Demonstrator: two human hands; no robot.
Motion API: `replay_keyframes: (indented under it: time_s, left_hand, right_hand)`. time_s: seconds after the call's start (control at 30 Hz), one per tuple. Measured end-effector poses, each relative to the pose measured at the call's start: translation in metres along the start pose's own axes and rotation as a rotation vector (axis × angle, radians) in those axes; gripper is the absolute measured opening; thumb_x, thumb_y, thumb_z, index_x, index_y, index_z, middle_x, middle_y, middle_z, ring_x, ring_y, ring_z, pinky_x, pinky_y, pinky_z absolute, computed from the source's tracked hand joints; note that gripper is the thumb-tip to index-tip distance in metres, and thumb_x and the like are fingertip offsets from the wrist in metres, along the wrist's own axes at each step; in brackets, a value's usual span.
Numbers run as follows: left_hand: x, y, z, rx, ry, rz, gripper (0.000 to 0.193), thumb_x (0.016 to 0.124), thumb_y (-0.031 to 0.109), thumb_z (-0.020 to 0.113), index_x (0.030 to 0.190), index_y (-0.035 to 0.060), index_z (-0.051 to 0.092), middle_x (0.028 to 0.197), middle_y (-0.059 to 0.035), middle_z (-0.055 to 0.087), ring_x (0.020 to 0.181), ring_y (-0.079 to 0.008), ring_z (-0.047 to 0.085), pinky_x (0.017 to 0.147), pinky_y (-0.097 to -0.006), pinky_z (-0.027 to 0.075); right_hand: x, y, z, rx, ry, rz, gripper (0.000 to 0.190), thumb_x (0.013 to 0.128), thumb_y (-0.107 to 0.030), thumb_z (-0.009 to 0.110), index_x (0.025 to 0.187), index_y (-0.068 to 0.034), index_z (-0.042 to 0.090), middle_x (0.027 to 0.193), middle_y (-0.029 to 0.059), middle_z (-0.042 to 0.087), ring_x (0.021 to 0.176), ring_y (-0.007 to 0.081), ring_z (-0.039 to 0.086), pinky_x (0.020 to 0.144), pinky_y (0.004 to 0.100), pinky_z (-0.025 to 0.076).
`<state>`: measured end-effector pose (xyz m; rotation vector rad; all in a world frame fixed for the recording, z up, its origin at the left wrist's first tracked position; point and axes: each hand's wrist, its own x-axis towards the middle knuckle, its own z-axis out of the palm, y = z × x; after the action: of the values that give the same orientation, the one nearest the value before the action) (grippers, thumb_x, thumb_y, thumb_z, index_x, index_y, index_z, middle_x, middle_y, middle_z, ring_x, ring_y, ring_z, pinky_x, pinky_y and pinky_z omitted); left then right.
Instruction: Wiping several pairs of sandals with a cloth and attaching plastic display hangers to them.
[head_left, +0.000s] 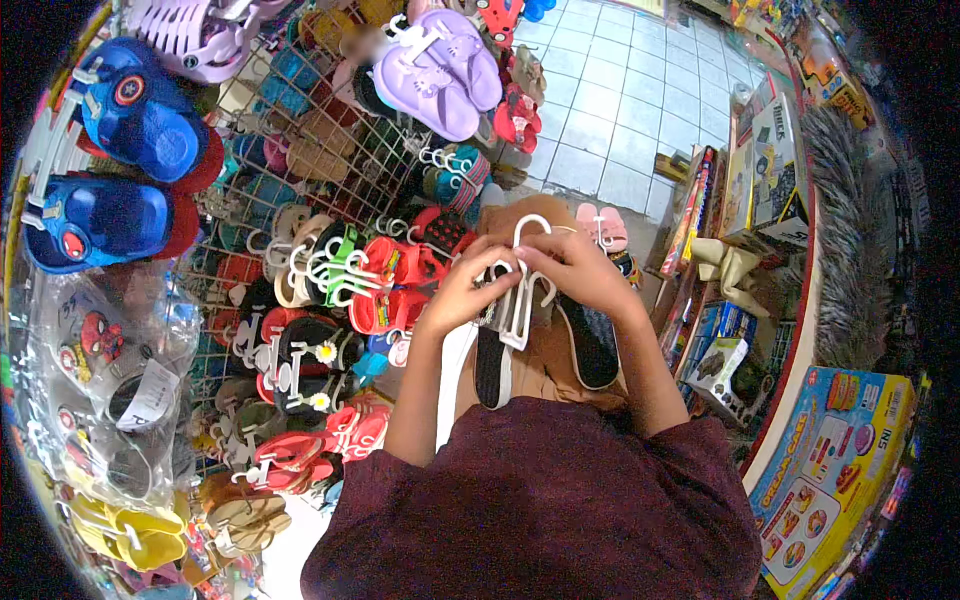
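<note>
Both hands meet in front of my body on white plastic shoe hangers (524, 311). My left hand (474, 289) pinches a hanger between thumb and fingers, near its clip. Close beside it, my right hand (576, 264) grips just below the large hook that rises above the fingers. A black slip-on shoe with a white sole edge (493, 373) hangs below the left hand. Under the right forearm is a second dark shoe (590, 346), also pale-edged. My fingers hide where the shoes join the hangers.
A wire grid rack (360, 161) full of children's footwear stands left, with blue clogs (142, 120), lavender flip-flops (442, 75) and red sandals (390, 311). To the right, shelves hold toy boxes (832, 480) and a grey feathery duster (844, 232). Tiled floor (600, 97) stretches ahead.
</note>
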<state>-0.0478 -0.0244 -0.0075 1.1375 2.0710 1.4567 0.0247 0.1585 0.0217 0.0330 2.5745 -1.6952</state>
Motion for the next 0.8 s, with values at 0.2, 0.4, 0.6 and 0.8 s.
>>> replay_keyframes:
  time_s: [0.2, 0.4, 0.6, 0.8]
  left_hand:
    - [0.0, -0.008, -0.002, -0.022, -0.011, -0.062, 0.014, 0.078, 0.014, 0.065, 0.086, 0.0051, 0.058, 0.107, -0.0106, 0.051, 0.106, -0.0241, 0.047, 0.092, -0.0338, 0.035]
    - [-0.005, -0.006, 0.007, 0.016, 0.053, -0.116, 0.019, 0.072, 0.017, 0.071, 0.085, 0.0073, 0.063, 0.1, -0.0101, 0.052, 0.099, -0.0248, 0.049, 0.087, -0.0338, 0.037]
    - [-0.007, -0.002, 0.006, 0.01, 0.05, -0.15, 0.02, 0.069, 0.018, 0.073, 0.084, 0.0078, 0.065, 0.1, -0.0111, 0.051, 0.101, -0.0256, 0.048, 0.088, -0.0332, 0.037]
    - [-0.012, 0.004, 0.003, 0.1, 0.055, -0.186, 0.02, 0.067, 0.021, 0.075, 0.08, 0.009, 0.066, 0.104, -0.0125, 0.05, 0.106, -0.0288, 0.045, 0.092, -0.0369, 0.035]
  right_hand:
    - [-0.011, 0.011, -0.013, 0.014, 0.046, -0.177, 0.03, 0.086, -0.027, 0.056, 0.098, 0.0, 0.06, 0.09, 0.0165, 0.061, 0.083, 0.0277, 0.058, 0.074, 0.0337, 0.044]
    - [-0.023, 0.037, -0.023, -0.273, 0.181, -0.067, 0.027, 0.083, -0.025, 0.059, 0.091, 0.0, 0.06, 0.09, 0.0148, 0.058, 0.086, 0.0274, 0.054, 0.079, 0.0351, 0.041]
    - [-0.023, 0.043, -0.019, -0.274, 0.218, 0.011, 0.025, 0.08, -0.026, 0.063, 0.085, -0.002, 0.061, 0.086, 0.013, 0.055, 0.086, 0.0278, 0.052, 0.078, 0.0371, 0.04]
    - [-0.025, 0.034, -0.018, -0.256, 0.307, -0.092, 0.02, 0.079, -0.02, 0.064, 0.082, 0.0, 0.062, 0.085, 0.0103, 0.056, 0.085, 0.024, 0.053, 0.079, 0.0325, 0.04]
